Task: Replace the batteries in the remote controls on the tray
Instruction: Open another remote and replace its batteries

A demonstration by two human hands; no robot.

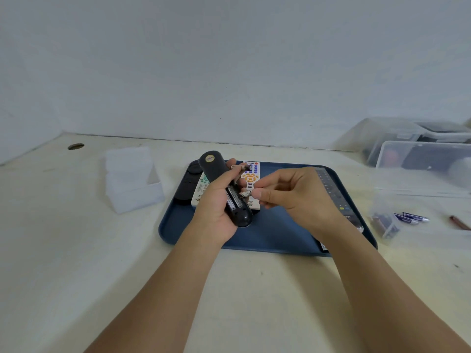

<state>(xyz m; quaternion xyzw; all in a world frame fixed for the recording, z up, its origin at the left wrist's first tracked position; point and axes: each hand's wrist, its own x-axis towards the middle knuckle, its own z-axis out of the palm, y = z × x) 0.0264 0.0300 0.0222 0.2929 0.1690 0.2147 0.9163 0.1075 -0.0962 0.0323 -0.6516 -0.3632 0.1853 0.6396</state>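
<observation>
We cannot see much of the long dark remote (334,197) at 3 o'clock on the tray (267,233); our right wrist covers its near end. The white remote (251,175) with orange buttons and another white one (202,186) with green buttons lie behind our hands, mostly hidden, and a dark remote (187,186) lies at the tray's 10 o'clock edge. The clear bins (418,146) at 2 o'clock are blurred, their contents unreadable.

Our left hand (216,200) grips a black remote (224,187) above the tray, back side up, battery bay open. Its long axis runs from 11 o'clock, the far end with a round sticker, to 5 o'clock, the rounded near end. A battery (242,167) lies pinched at the left fingertips, pointing toward 3 o'clock.

Our right hand (293,197) is narrowly closed, thumb and forefinger pinching a small thing (246,194) at the bay's edge; we cannot tell what it is.

Purple batteries (411,217) lie on the table (76,238) at 3 o'clock beside a clear bag (384,222). A clear box (132,179) stands at 9 o'clock.
</observation>
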